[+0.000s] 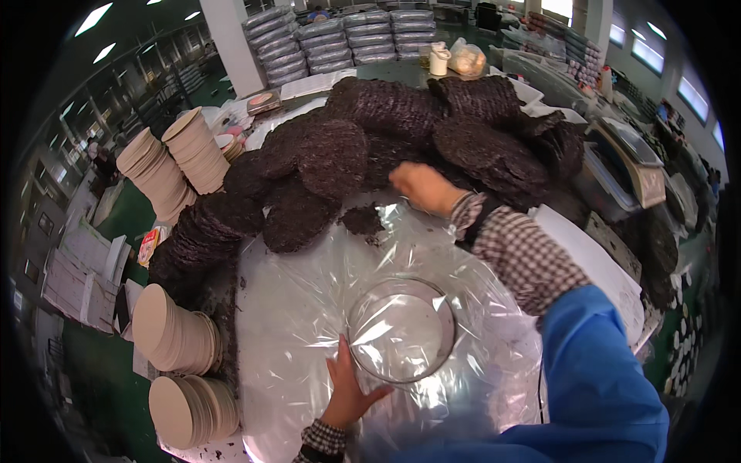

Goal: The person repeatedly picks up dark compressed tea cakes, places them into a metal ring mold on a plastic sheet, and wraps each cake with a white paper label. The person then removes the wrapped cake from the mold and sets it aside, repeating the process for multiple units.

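Dark discs (333,158) lie heaped in an arc around the far side of a clear plastic sheet (297,309), where a round ring (447,336) shows. The right hand (423,187) is by the heap, fingers bent, grip impossible to tell; the left hand (349,393), fingers spread, is beside the ring.

- Floor (100,386): green, visible beyond the left and right edges of the counter (216,451).
- Pillar (230,46): white, beyond the far-left corner.
- Windows (647,55): bright, in the wall (671,71) beyond the right edge.
- Ceiling lights (93,19): lit.
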{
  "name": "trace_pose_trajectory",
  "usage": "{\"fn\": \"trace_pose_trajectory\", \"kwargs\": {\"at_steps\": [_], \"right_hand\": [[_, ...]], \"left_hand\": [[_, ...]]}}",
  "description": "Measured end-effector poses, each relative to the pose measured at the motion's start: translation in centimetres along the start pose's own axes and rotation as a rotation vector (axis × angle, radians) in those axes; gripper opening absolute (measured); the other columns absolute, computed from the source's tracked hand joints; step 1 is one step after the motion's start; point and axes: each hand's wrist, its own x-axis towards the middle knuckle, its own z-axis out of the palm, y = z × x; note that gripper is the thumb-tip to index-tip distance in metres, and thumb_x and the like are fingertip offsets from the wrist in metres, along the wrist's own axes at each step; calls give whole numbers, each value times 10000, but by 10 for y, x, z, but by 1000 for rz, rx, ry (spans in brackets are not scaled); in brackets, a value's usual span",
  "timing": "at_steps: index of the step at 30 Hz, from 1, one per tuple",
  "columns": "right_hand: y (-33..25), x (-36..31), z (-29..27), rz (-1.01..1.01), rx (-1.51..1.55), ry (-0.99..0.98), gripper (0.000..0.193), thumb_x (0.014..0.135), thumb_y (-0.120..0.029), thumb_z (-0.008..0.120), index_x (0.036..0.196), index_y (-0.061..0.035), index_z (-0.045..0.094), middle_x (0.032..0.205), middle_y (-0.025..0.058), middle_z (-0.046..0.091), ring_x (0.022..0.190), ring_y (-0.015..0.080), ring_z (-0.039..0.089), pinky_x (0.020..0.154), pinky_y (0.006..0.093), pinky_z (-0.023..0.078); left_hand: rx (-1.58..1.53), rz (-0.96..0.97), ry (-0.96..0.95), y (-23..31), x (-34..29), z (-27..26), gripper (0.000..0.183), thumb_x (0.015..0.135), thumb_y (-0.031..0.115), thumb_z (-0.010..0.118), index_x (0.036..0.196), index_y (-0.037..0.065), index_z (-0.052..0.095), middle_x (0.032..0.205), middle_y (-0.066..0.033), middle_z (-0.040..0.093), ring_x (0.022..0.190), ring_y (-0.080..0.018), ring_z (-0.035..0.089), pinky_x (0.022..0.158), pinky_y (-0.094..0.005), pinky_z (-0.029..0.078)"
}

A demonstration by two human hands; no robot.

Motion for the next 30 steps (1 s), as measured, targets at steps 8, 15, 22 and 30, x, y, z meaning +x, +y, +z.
{"fn": "trace_pose_trajectory", "kwargs": {"at_steps": [8,15,22,30], "right_hand": [[55,38,137,313,-222,-192,151,800,-86,597,840,-55,739,843,199,694,851,383,680,790,443,548],[67,50,157,234,-452,-319,134,800,-109,605,812,-52,726,829,183,697,850,340,697,753,429,555],[60,63,157,177,-499,-390,129,786,-144,636,836,-64,724,823,176,703,843,333,701,740,422,554],[-13,-20,-106,512,218,170,89,847,-62,615,838,22,585,619,74,615,554,120,634,496,282,489]], "left_hand": [[74,-69,-184,-16,-12,-14,1308,659,358,881,1523,-46,-15,1581,-309,55,1496,-405,37,1138,-610,-77],[-7,-78,-196,-28,-9,-14,1305,627,338,891,1531,-21,21,1581,-296,83,1495,-412,38,1132,-610,-102],[24,-91,-240,-21,-8,-19,1266,633,314,883,1538,4,54,1582,-279,101,1494,-419,41,1129,-625,-80],[-20,70,-40,10,-12,-23,1401,614,454,896,1541,35,-69,1580,-313,-1,1487,-448,5,1122,-663,11]]}}
